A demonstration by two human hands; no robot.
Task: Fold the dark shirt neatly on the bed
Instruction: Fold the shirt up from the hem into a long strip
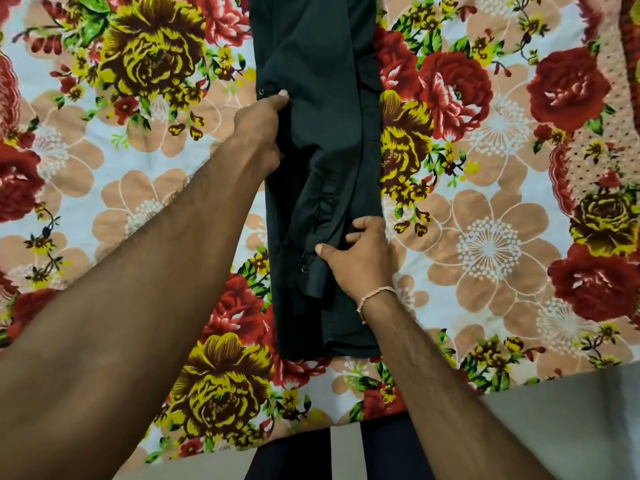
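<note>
From the head view, the dark shirt (325, 133) lies on the bed (485, 244), on a sheet with big red, yellow and peach flowers. The shirt is folded into a long, thin strip. It runs from the top of the picture down toward the person. Its near end stops a little way before the edge of the bed.

The left hand (263, 126) is at the left edge of the shirt, about halfway along it. Its thumb lies on top of the cloth, just beside a small dark button (261, 91). The other fingers are hidden behind the hand and the cloth, so I cannot tell if this grip is closed on the shirt or only pressing on it.

The right hand (360, 258) rests on the shirt nearer to the person, toward the shirt's right edge. Its fingers are bent and its thumb points left, holding a fold of the shirt. A sleeve cuff (311, 271) with another button lies on the shirt just left of this hand. A thin thread band (375, 295) goes round the right wrist.

Below the near end of the shirt, past the edge of the bed, there is pale floor (571, 427) and the person's dark legs (298, 459).
</note>
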